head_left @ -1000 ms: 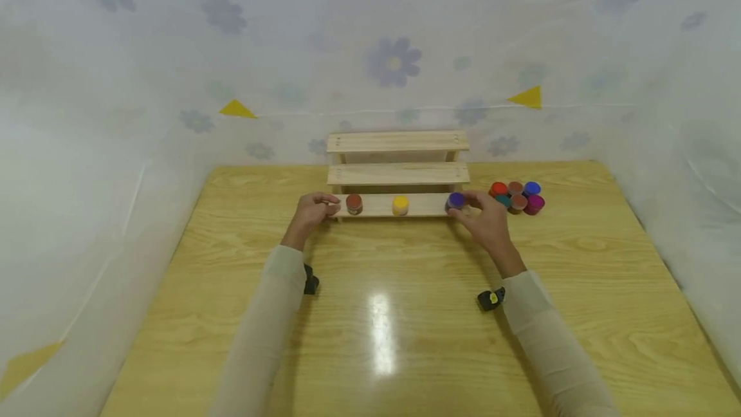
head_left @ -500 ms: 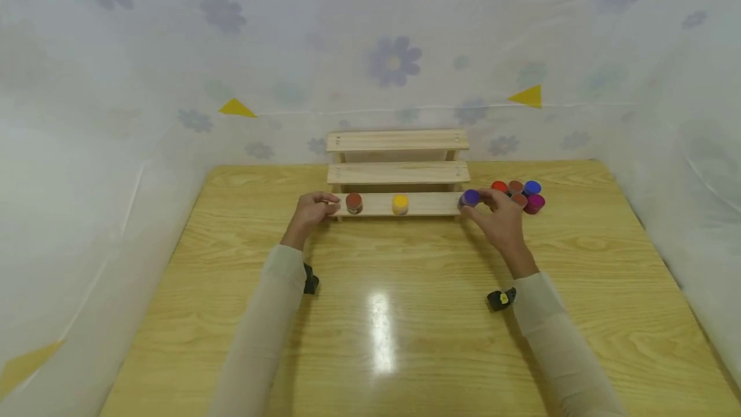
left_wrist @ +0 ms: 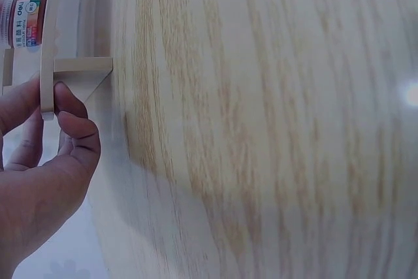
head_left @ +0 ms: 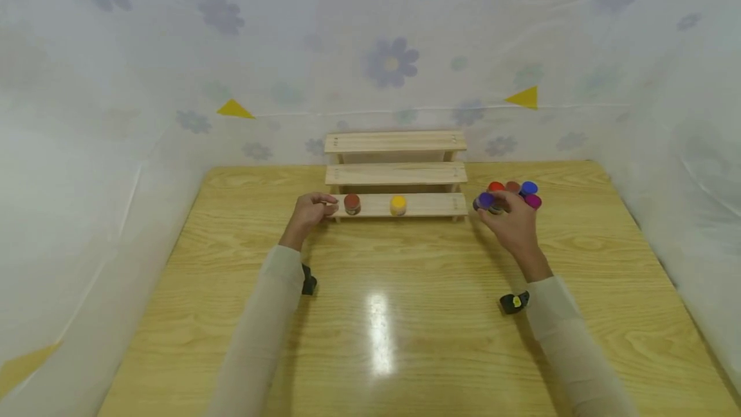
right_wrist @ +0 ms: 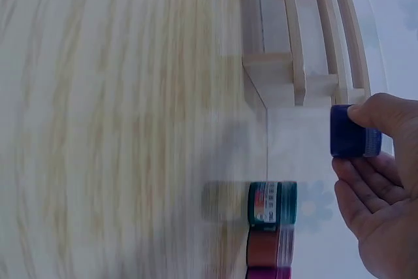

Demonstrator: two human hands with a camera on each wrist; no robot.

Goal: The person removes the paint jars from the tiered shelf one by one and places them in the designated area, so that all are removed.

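Note:
In the head view my left hand (head_left: 309, 214) pinches the left end of the lowest step of a three-step wooden rack (head_left: 431, 204). The left wrist view shows its thumb and fingers around the edge of that board (left_wrist: 48, 50). A brown paint jar (head_left: 352, 204) and a yellow paint jar (head_left: 398, 205) stand on this step. Just off the rack's right end, my right hand (head_left: 514, 224) holds a dark blue paint jar (head_left: 484, 201) between thumb and fingers. In the right wrist view that blue jar (right_wrist: 349, 131) is raised, apart from the rack.
A cluster of paint jars stands right of the rack, partly behind my right hand: red (head_left: 496, 187), brown (head_left: 512, 186), blue (head_left: 529, 188), magenta (head_left: 533, 201) and teal (right_wrist: 264, 203). A flowered sheet (head_left: 393, 63) hangs behind the wooden table (head_left: 347, 314).
My right hand has lifted the dark blue jar off the right end of the lowest step and carried it right, towards the cluster. My left hand has kept its grip on the rack.

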